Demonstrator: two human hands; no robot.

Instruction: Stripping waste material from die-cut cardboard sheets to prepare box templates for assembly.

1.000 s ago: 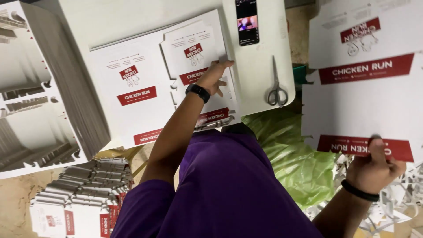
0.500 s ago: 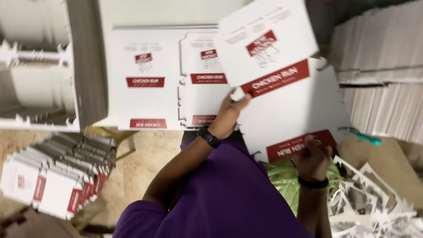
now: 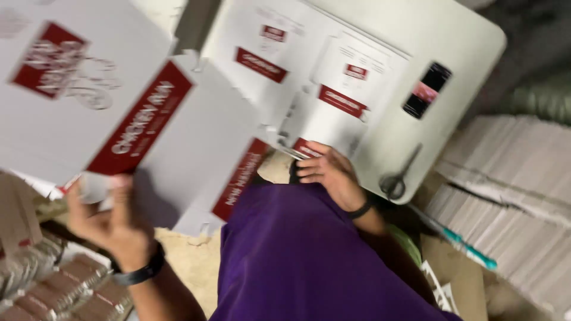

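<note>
Fingers (image 3: 122, 190) of the left hand (image 3: 110, 223) pinch the bottom edge of a big flat box sheet (image 3: 119, 113), white with red bands, and hold it up in the air at the left. It is a box that has not been folded yet, so nothing is inside it. It hides part of the bench and is a bit blurry.

Next in size is the white bench (image 3: 440, 35). More flat box sheets (image 3: 309, 77) lie on it in a pile, white with red bands too. The right hand (image 3: 330, 172) rests at the near edge of this pile. Its fingers (image 3: 309, 169) are curled loosely, close together, and touch the edge of the pile. I cannot tell if they grip a sheet.

At the right, off the bench, tall stacks of flat white card (image 3: 511, 178) stand side by side. At the bottom left sits another heap of folded boxes (image 3: 47, 285), red and white.

A dark phone (image 3: 427, 89) lies on the bench, well apart from the right hand. Grey scissors (image 3: 397, 178) lie near the bench edge, just beside the right wrist. Each wrist has a black band.
</note>
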